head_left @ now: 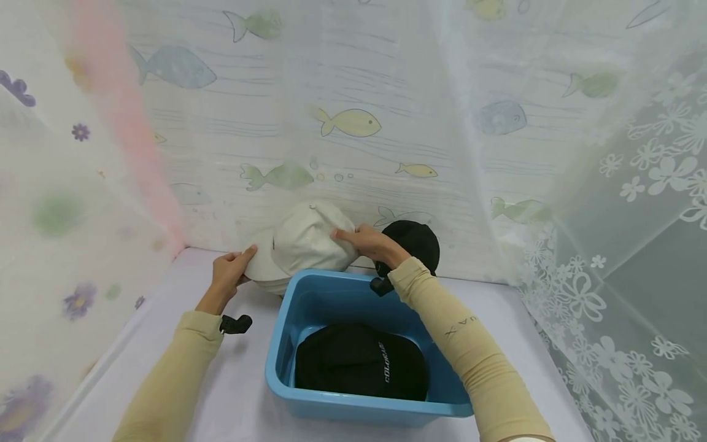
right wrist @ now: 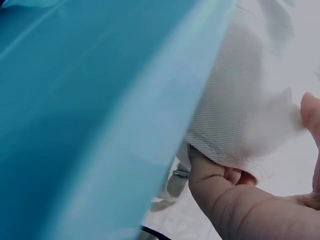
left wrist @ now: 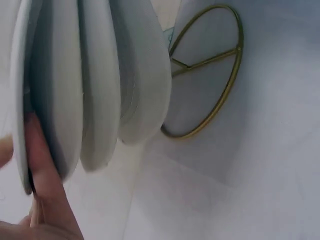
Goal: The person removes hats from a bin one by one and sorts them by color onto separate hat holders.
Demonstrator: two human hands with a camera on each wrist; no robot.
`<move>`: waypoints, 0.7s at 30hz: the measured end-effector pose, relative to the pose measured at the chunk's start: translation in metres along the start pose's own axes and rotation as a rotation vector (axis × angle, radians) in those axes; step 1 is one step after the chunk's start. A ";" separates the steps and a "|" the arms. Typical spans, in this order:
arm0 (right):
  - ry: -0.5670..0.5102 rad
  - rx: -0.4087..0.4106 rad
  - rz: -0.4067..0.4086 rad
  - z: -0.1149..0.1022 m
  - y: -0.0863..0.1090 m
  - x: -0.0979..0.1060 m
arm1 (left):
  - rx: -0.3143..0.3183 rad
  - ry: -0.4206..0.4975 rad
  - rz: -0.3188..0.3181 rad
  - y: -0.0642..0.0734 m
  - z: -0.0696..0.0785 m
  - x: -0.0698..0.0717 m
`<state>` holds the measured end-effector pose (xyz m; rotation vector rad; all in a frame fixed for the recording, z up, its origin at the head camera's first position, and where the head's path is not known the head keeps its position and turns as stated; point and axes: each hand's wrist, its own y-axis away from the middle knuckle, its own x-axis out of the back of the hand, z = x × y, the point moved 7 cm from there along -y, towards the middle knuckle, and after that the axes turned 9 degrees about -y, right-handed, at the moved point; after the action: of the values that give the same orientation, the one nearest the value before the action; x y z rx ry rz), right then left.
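A white cap (head_left: pixel 315 236) tops a stack of pale caps behind the blue bin. My left hand (head_left: pixel 231 271) pinches the top cap's brim; in the left wrist view a finger (left wrist: pixel 45 170) lies beneath that brim, with several more brims (left wrist: pixel 100 90) stacked below. On the cap's other side, my right hand (head_left: pixel 372 242) holds the lower edge of the crown. Its fingers are tucked under the fabric (right wrist: pixel 230 100) in the right wrist view, its thumb on the outer side. A gold wire ring base (left wrist: pixel 239 50) shows under the stack.
The blue bin (head_left: pixel 353 410) stands in front of the stack, below my right forearm. Inside lies a black cap (head_left: pixel 359 362) with white lettering. Another black cap (head_left: pixel 417 239) sits behind the bin, partly covered by my right wrist. Patterned curtains (head_left: pixel 342 73) enclose the white table (head_left: pixel 243 380).
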<state>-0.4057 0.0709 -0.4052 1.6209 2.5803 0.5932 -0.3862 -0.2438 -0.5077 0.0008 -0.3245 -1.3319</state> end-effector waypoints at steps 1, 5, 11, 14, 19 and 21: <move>0.000 0.003 -0.003 0.000 0.000 0.000 | -0.014 -0.004 -0.016 0.000 0.000 0.001; -0.005 0.013 -0.015 -0.001 -0.001 0.001 | -0.094 -0.037 -0.062 -0.001 0.001 0.002; 0.007 0.006 0.031 0.000 -0.005 0.000 | -0.153 -0.068 -0.070 -0.006 -0.002 0.002; 0.024 -0.013 0.046 0.002 -0.005 -0.003 | -0.136 -0.069 -0.070 -0.007 -0.005 0.002; 0.024 -0.025 0.032 0.001 -0.003 -0.004 | -0.143 -0.104 -0.076 -0.006 -0.004 0.002; 0.057 -0.016 0.026 -0.001 -0.001 -0.002 | -0.160 -0.143 -0.095 -0.005 0.000 0.002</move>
<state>-0.4056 0.0681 -0.4046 1.6596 2.5909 0.6695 -0.3909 -0.2469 -0.5083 -0.2162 -0.3414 -1.4525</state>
